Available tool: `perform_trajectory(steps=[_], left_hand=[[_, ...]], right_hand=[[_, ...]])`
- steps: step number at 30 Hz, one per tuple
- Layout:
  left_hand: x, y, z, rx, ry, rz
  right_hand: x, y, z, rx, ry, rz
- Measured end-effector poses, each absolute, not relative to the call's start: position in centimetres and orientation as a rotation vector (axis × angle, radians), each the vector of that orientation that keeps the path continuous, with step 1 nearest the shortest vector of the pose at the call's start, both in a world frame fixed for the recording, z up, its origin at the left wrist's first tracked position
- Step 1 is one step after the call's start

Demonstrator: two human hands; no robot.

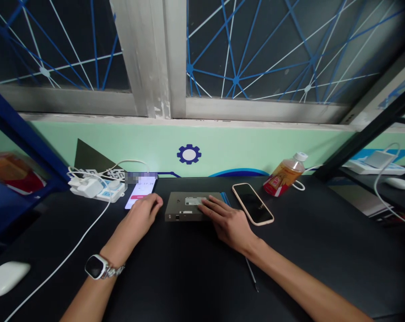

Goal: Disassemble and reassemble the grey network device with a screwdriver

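A flat grey metal box (175,205) with a white label and small ports on its near side lies on the black desk (185,277). My right hand (231,223) rests over its right part, fingers stretched out across the top. Beside the box, a blue handle (225,198) shows past my fingers. A thin metal rod (252,275) comes out from under my wrist; whether the two are one tool is hidden. My left hand (145,211) is left of the box, apart from it, by the lower edge of a lit phone (140,192). Its fingers are curled together; anything between them is hidden.
A dark-screened phone (252,203) in a pale case lies right of the box, with a drink bottle (284,175) behind it. A white power strip (103,190) with plugs and a cable (78,246) occupies the left. A white mouse (8,277) sits front left.
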State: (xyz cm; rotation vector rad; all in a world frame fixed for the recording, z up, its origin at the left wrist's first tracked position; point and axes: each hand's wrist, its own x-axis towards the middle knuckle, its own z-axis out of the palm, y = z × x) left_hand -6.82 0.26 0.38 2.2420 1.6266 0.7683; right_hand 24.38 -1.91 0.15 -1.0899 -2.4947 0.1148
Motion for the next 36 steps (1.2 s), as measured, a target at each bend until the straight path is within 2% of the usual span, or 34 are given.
perform_trajectory(steps=[6, 16, 18, 21, 24, 27, 29, 32, 36], left_hand=[[-4.0, -0.5, 2.4, 1.974, 1.569, 1.157], [-0.6, -1.0, 0.4, 1.607, 1.285, 1.278], [-0.4, -1.1, 0.3, 1.578, 1.269, 1.272], [-0.1, -1.3, 0.2, 1.546, 1.240, 1.254], [0.5, -1.5, 0.3, 1.498, 1.211, 1.240], [1.1, -1.6, 0.5, 1.424, 1.168, 1.250], [1.5, -1.7, 0.8, 1.356, 1.129, 1.264], [1.7, -1.8, 1.2, 1.242, 1.083, 1.279], [2.0, -2.0, 1.1, 1.019, 0.999, 1.297]], right_hand=[[23.6, -1.5, 0.2, -1.126, -2.498, 0.123], [23.8, -1.2, 0.4, -1.060, -2.536, 0.178], [24.4, -1.2, 1.4, -1.140, -2.441, 0.144], [26.4, -1.2, 2.7, -1.504, -2.201, 0.160], [28.7, -1.3, 2.8, -1.824, -2.105, 0.427], [29.7, -1.5, 1.9, -1.873, -2.048, 1.001], [29.6, -1.5, 1.6, -1.864, -1.923, 1.266], [29.2, -1.2, 2.4, -1.747, -1.750, 1.380], [28.5, -1.1, 4.3, -1.207, -1.520, 1.400]])
